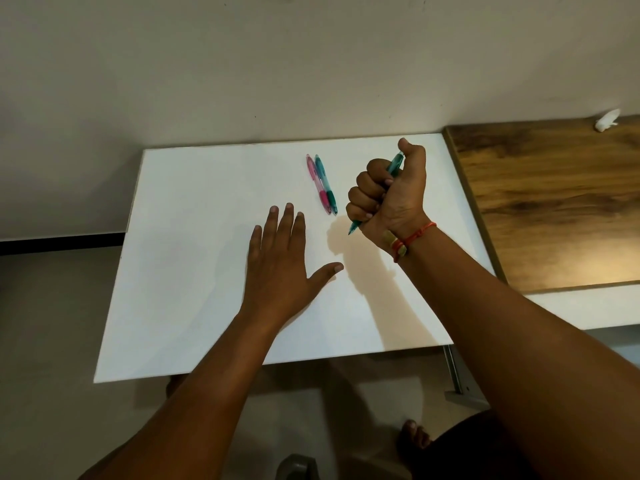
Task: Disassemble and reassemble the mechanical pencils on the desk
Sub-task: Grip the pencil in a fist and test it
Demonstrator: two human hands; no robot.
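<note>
My right hand [391, 195] grips a teal mechanical pencil [394, 165] in a fist above the white desk [194, 209]. The thumb sits on the pencil's top end and the tip pokes out below the fist, pointing down and left. My left hand [280, 261] lies flat on the desk with fingers straight and spread, holding nothing. A pink mechanical pencil [318, 183] and a second teal mechanical pencil [326, 183] lie side by side on the desk, just left of my right fist, tips toward me.
A wooden desktop [554, 202] adjoins the white desk on the right, with a small white object [606, 119] at its far edge. A plain wall runs behind both. Under the front edge show a metal desk leg [459, 379] and my feet.
</note>
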